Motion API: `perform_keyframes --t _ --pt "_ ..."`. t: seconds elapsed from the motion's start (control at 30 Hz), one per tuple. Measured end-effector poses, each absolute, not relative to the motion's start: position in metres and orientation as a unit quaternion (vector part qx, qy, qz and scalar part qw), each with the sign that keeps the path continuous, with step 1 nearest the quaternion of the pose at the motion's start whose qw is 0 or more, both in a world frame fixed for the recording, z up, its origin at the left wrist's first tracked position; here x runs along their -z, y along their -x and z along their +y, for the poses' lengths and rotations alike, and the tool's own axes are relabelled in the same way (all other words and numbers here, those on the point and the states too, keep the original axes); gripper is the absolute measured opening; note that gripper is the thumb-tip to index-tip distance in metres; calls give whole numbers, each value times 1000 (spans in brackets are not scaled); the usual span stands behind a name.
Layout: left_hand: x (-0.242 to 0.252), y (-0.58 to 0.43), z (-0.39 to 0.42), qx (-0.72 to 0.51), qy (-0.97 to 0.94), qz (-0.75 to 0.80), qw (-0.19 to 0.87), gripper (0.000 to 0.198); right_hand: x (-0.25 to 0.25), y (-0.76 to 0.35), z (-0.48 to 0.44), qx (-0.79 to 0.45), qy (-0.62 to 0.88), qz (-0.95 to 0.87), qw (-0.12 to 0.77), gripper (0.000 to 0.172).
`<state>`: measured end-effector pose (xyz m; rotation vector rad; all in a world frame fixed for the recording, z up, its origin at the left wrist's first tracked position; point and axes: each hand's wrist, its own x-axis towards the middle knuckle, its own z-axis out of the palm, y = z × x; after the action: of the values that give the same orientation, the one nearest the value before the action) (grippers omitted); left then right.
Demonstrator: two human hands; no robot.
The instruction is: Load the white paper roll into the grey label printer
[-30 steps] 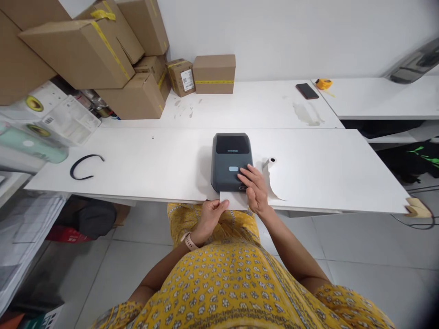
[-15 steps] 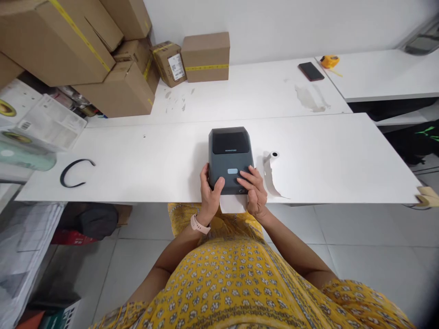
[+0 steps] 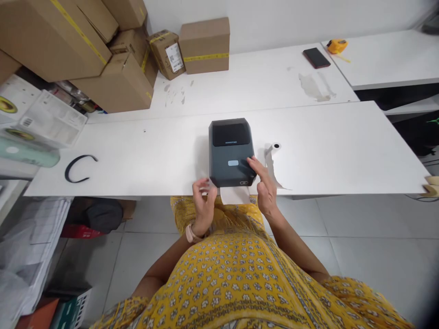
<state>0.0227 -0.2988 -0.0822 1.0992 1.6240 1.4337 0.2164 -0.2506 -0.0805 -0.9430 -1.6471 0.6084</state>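
A dark grey label printer sits at the front edge of the white table, with white paper sticking out of its near side. My left hand is off the printer, just by its near left corner, thumb and fingers apart. Over the printer's right side lies my right hand, its stretched fingers touching the top near the corner. Close to that hand a small paper roll stands on the table, with a loose torn strip trailing toward the edge.
A black headband lies at the left of the table. Cardboard boxes are stacked at the back left. At the back right are a phone and a yellow tape measure. Clear packages stand at far left.
My left hand has let go of the printer's left side and moved down and left. My right hand has shifted slightly right, its fingers still on top. The view has tilted a little.
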Motion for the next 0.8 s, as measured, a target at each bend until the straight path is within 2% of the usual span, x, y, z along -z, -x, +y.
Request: perform_keyframes --t 0.07,0.17,0.27,0.4,0.6,0.7,0.8 --pt "85 -23 -316 -505 -417 622 430 42 77 -216 -254 -261 393 -692 547 52" --pt "86 -31 -319 -429 -389 587 565 50 80 -213 -253 -244 381 -705 547 51" --pt "80 -42 -308 -433 -334 573 610 51 83 -214 -251 -229 387 -715 535 51" --pt "72 -47 -302 -466 -340 550 605 49 84 -217 -250 -214 399 -727 517 50" --pt "85 -41 -306 -449 -398 570 561 54 82 -213 -245 -171 418 -724 521 45" --pt "85 -32 -309 -433 -453 568 534 51 75 -211 -241 -119 450 -744 480 42" --pt "79 -20 -310 -485 -464 587 453 42 68 -209 -238 -84 478 -761 430 41"
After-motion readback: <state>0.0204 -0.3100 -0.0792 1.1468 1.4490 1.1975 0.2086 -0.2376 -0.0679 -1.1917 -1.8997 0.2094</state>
